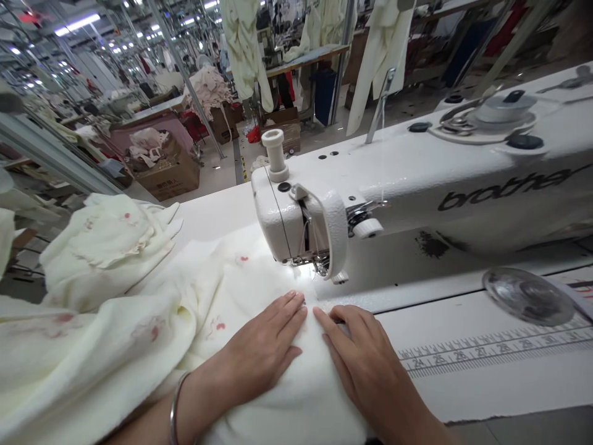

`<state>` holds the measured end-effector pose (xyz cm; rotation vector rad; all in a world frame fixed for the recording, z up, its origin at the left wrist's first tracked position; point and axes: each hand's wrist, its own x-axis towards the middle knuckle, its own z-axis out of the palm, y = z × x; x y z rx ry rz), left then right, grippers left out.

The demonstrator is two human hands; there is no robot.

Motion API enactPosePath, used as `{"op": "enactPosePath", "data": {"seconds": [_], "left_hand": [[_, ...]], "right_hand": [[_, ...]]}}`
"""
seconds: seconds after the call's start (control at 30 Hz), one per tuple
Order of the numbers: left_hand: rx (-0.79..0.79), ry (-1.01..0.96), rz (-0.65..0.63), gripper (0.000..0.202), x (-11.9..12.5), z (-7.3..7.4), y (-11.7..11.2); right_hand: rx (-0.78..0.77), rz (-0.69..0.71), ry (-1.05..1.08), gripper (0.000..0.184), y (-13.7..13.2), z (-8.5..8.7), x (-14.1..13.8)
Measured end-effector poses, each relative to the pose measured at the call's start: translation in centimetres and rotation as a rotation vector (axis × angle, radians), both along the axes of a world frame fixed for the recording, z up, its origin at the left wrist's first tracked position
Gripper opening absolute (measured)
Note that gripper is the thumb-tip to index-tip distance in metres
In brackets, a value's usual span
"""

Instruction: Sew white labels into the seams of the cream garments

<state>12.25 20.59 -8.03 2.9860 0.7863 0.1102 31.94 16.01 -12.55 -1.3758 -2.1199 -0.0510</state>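
A cream fabric point(296, 395) with small pink printed motifs lies across the table and runs up to the lit needle area of a white sewing machine point(287, 216). My left hand point(259, 346) rests flat on the fabric, fingers stretched out toward the presser foot; a metal bangle circles its wrist. Just to its right, my right hand point(365, 358) lies along the fabric's right edge with its index finger extended and the others slightly bent. Both hands are a little in front of the needle. The needle tip itself is hard to make out.
More of the printed cloth point(106, 247) is heaped at the left. On the right sit a clear round dish point(528, 296) and a printed ruler strip point(500, 349). Behind the table stand a cardboard box point(171, 167) with fabric and hanging cream garments point(243, 49).
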Motion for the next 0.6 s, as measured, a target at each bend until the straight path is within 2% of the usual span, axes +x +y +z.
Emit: {"op": "enactPosePath", "data": {"seconds": [0.2,0.37,0.47,0.6], "left_hand": [[-0.041,-0.028,0.014,0.049,-0.2,-0.3,0.0],[-0.043,-0.042,0.015,0.048,0.0,-0.3,0.0],[-0.043,-0.052,0.011,0.047,0.0,-0.3,-0.1],[-0.036,-0.061,0.011,0.049,-0.2,-0.3,0.3]], "right_hand": [[0.009,0.001,0.023,0.035,-0.2,-0.1,-0.4],[-0.03,0.026,0.084,0.032,0.4,1.2,0.3],[-0.075,0.058,0.082,0.034,3.2,2.2,1.5],[-0.028,0.068,0.02,0.039,9.3,2.4,2.6]]}}
